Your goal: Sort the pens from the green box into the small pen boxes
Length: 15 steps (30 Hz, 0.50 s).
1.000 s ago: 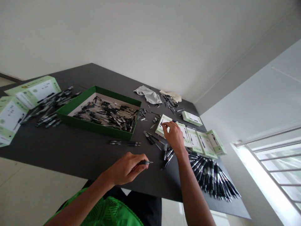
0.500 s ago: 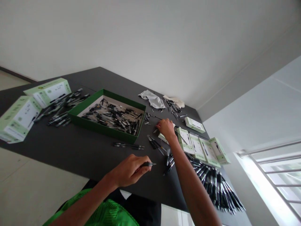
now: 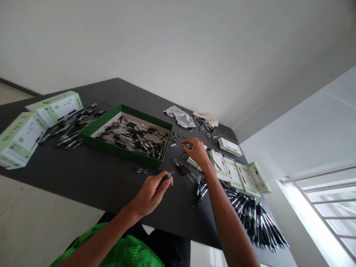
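My left hand (image 3: 152,193) is closed around a dark pen (image 3: 167,177), whose tip points right and slightly up. Just behind that hand, a couple of pens (image 3: 144,171) lie on the dark table. Further off, my right hand (image 3: 196,151) is bent with thumb and fingertips together in a pinch; whatever small thing they hold is too small to name. It hovers over small loose pen parts, beside a light green box (image 3: 194,163) partly hidden by the wrist. Between my hands lie several loose pens and refills (image 3: 182,168).
A green open box (image 3: 125,152) full of pen parts stands left of centre. Pale green cartons (image 3: 23,141) and a pen pile (image 3: 75,122) are at far left. Opened cartons (image 3: 232,172) and fanned pens (image 3: 257,222) lie right. Cloths (image 3: 180,116) lie near the wall.
My left hand has risen and moved slightly left, tilting the pen upward. My right hand has lifted a little, its fingers drawn into a pinch.
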Motion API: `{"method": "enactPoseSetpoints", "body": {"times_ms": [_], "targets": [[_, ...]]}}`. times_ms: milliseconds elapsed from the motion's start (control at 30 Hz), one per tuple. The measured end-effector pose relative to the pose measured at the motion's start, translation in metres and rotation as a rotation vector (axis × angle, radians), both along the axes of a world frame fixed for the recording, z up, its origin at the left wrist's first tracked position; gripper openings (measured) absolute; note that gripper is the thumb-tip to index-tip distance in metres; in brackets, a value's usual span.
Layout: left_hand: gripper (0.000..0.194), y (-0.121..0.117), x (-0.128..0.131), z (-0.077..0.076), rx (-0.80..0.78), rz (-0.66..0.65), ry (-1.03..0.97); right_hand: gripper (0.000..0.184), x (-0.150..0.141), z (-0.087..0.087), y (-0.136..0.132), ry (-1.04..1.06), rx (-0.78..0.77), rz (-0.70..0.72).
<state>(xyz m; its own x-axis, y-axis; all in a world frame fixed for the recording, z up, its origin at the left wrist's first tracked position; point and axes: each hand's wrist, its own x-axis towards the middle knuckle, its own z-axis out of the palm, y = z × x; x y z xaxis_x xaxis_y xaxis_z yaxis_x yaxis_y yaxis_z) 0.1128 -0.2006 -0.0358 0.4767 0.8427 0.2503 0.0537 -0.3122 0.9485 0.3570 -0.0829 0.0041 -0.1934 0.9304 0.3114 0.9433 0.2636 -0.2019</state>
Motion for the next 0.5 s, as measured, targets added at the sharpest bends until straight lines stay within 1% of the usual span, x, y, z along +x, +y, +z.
{"method": "enactPoseSetpoints", "body": {"times_ms": [67,133,200,233,333,433,500], "targets": [[0.036,0.0,0.001,-0.001,-0.07,0.067,-0.047,0.012,-0.003,0.013,-0.012,0.111,0.035,0.09],[0.033,0.0,0.001,-0.004,-0.12,0.113,-0.094,0.011,-0.008,0.028,-0.027,0.284,0.04,0.196],[0.031,-0.001,0.002,-0.006,-0.135,0.138,-0.127,0.011,-0.013,0.043,-0.043,0.443,-0.01,0.3],[0.03,-0.001,0.002,-0.007,-0.139,0.147,-0.137,0.011,-0.017,0.049,-0.051,0.486,-0.047,0.336],[0.028,0.0,0.004,-0.008,-0.149,0.194,-0.126,0.011,-0.027,0.063,-0.071,0.528,-0.126,0.398],[0.026,0.001,0.004,-0.008,-0.139,0.233,-0.095,0.009,-0.036,0.071,-0.083,0.52,-0.125,0.418],[0.024,0.002,0.005,-0.008,-0.108,0.231,-0.076,0.006,-0.039,0.075,-0.087,0.505,-0.116,0.437]]}}
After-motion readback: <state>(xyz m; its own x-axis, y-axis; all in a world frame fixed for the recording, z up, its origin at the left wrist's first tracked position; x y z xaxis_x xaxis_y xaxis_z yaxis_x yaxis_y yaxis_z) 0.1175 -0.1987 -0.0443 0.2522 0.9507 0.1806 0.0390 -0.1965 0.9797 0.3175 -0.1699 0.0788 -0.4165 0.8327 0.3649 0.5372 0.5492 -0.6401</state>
